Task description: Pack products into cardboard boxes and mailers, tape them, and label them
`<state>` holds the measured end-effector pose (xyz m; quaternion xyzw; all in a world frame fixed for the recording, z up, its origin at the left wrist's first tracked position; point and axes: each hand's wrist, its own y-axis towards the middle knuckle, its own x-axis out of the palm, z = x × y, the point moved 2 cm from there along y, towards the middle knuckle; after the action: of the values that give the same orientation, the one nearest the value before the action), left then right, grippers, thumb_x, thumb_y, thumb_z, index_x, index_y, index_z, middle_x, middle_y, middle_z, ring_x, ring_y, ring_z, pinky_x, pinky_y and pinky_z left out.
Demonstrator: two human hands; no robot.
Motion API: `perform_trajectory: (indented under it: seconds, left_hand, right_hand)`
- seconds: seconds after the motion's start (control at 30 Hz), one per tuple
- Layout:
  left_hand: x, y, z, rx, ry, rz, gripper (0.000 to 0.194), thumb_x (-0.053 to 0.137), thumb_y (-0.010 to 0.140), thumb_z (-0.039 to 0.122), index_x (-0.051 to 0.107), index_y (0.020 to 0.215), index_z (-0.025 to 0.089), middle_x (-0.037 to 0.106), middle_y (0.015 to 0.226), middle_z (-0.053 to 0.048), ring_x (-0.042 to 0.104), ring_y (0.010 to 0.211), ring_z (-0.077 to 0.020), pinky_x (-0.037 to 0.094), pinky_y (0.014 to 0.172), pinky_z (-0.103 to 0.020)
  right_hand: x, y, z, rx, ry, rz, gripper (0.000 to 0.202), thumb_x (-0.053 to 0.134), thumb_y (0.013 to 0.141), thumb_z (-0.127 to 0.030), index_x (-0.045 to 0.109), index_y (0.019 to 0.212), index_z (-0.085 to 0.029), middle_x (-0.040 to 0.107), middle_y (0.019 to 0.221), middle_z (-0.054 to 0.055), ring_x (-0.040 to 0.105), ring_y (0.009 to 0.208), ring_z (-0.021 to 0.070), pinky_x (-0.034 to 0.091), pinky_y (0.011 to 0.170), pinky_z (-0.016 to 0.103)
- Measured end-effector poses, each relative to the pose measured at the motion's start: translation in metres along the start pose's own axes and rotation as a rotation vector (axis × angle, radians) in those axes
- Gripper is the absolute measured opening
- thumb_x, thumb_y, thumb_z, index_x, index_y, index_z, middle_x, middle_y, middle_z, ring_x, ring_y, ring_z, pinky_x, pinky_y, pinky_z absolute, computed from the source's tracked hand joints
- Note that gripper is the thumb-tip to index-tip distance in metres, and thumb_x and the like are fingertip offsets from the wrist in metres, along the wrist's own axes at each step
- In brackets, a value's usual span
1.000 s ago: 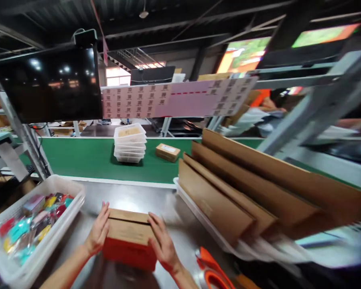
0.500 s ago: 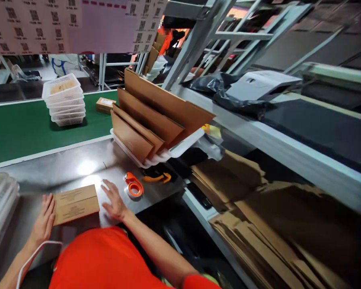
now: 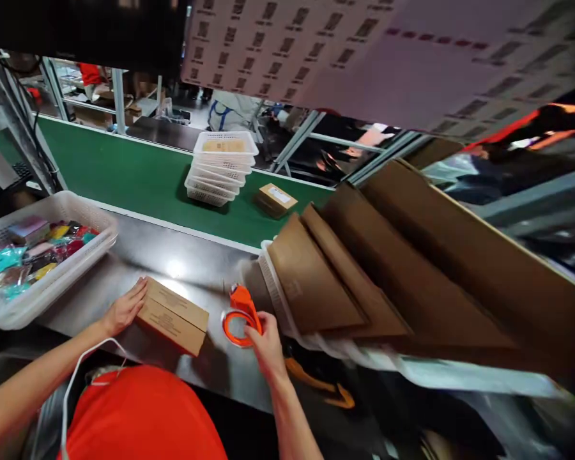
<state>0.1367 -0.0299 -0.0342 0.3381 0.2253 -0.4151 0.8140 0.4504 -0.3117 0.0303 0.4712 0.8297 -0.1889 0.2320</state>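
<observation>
A closed brown cardboard box (image 3: pixel 172 314) rests on the metal table in front of my red shirt. Against its left end lies my left hand (image 3: pixel 127 308), fingers stretched out along the side and top edge. My right hand (image 3: pixel 267 342) is closed round the orange tape dispenser (image 3: pixel 242 313), whose ring of tape faces up, just right of the box. A yellow-orange tool (image 3: pixel 316 383) lies to the right of my right wrist, partly in shadow.
A white basket (image 3: pixel 89 220) of small colourful packets stands at the left. Upright cardboard sheets (image 3: pixel 316 275) fill a white rack at the right. On the green belt (image 3: pixel 138 172) are stacked white baskets (image 3: pixel 220 167) and a small labelled box (image 3: pixel 275 199).
The view has swung left. My right hand, open beside the box before, has taken hold of the orange tape dispenser. My left hand stays at the box's left end.
</observation>
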Motion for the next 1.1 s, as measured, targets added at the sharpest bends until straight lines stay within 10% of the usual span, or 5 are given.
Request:
perform_trajectory:
  seconds: [0.17,0.27,0.47,0.7,1.1]
  left_hand:
    - [0.009,-0.005,0.005,-0.069,-0.129,0.063,0.049,0.039,0.113,0.037,0.059,0.154,0.02,0.046,0.169,-0.012,0.039,0.159,-0.0257,0.039,0.13,-0.053]
    - [0.008,-0.003,0.006,-0.102,-0.196,0.068,0.049,0.039,0.112,0.039,0.062,0.152,0.021,0.045,0.169,-0.012,0.041,0.158,-0.0262,0.039,0.13,-0.053]
    - [-0.014,0.011,0.041,-0.257,-0.247,0.171,0.037,0.057,0.102,0.044,0.081,0.12,0.022,0.069,0.148,-0.012,0.056,0.148,-0.0327,0.043,0.126,-0.057]
    - [0.009,0.045,0.1,-1.026,-1.128,0.004,0.05,0.074,0.082,0.065,0.072,0.09,0.016,0.078,0.088,-0.008,0.072,0.078,-0.0197,0.056,0.073,-0.031]
    - [0.008,0.054,0.113,-1.152,-1.427,-0.041,0.035,0.089,0.077,0.048,0.069,0.079,0.02,0.07,0.082,-0.005,0.066,0.082,-0.021,0.052,0.075,-0.032]
  right_hand:
    - [0.047,-0.028,-0.071,-0.843,-0.181,-0.385,0.078,0.058,0.076,-0.018,0.058,0.153,-0.026,0.061,0.135,0.013,0.064,0.119,0.0302,0.055,0.105,0.047]
    - [0.065,-0.039,-0.076,-1.058,-0.376,-0.471,0.081,0.057,0.075,-0.015,0.059,0.155,-0.029,0.059,0.133,0.014,0.064,0.114,0.0309,0.059,0.097,0.047]
    - [0.064,-0.04,-0.063,-1.167,-0.386,-0.381,0.093,0.054,0.073,-0.013,0.047,0.164,-0.031,0.054,0.134,0.014,0.064,0.115,0.0314,0.061,0.095,0.046]
    - [0.063,-0.044,-0.067,-1.207,-0.379,-0.318,0.094,0.05,0.078,-0.011,0.037,0.168,-0.033,0.05,0.136,0.013,0.063,0.116,0.0292,0.062,0.094,0.045]
    - [0.054,-0.041,-0.073,-1.169,-0.394,-0.491,0.089,0.051,0.087,-0.014,0.03,0.17,-0.037,0.043,0.142,0.012,0.061,0.119,0.0304,0.06,0.094,0.044]
